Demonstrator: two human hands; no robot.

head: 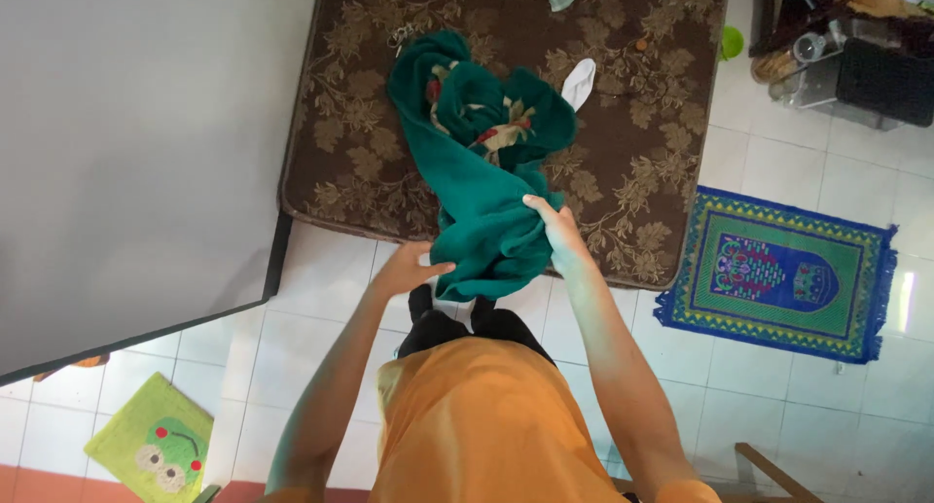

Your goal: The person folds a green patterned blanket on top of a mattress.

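A dark green blanket with a floral patch lies bunched on a brown patterned mattress and hangs over its near edge. My left hand grips the blanket's lower left fold at the mattress edge. My right hand holds the blanket's right side a little higher. A white sock lies just right of the blanket on the mattress.
A grey flat panel fills the left. A blue-green prayer rug lies on the white tiled floor at right. A green frog mat sits bottom left. Cluttered shelving stands top right. A small green object lies beside the mattress.
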